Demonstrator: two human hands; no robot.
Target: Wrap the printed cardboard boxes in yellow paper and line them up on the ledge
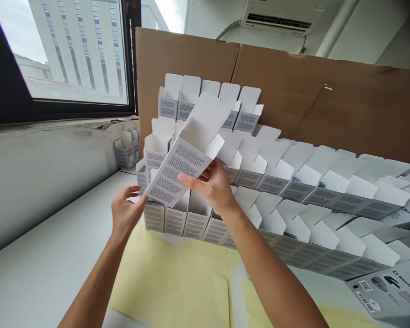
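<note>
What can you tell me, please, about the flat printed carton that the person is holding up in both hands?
The carton is thin white paperboard, pressed flat or nearly so, and held tilted in the air. Its visible panel carries dense grey text with blue headings. A plain white tuck flap extends from its upper end, with a small tab beside it. The right hand pinches its lower edge, while the fingers of the left hand meet its lower left corner. Behind it stand rows of open cartons.

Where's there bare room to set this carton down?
Bare white counter lies between the wall and the yellow paper, left of the left hand. The open white cartons crowd everything ahead and right of the right hand.
</note>
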